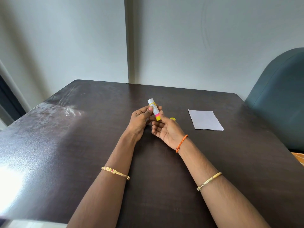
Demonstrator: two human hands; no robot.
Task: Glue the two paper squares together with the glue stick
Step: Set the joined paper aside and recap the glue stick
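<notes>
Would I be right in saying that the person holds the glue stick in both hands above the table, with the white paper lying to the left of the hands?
Not quite: the head view shows the white paper lying to the right of the hands, not the left. The rest holds: the left hand and right hand both hold the glue stick above the table.

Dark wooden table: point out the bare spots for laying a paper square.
Dark wooden table: bare on its left half, and between both forearms. Crowded centre-right: hands on the white-and-yellow glue stick, small yellow cap, white paper sheet.
</notes>
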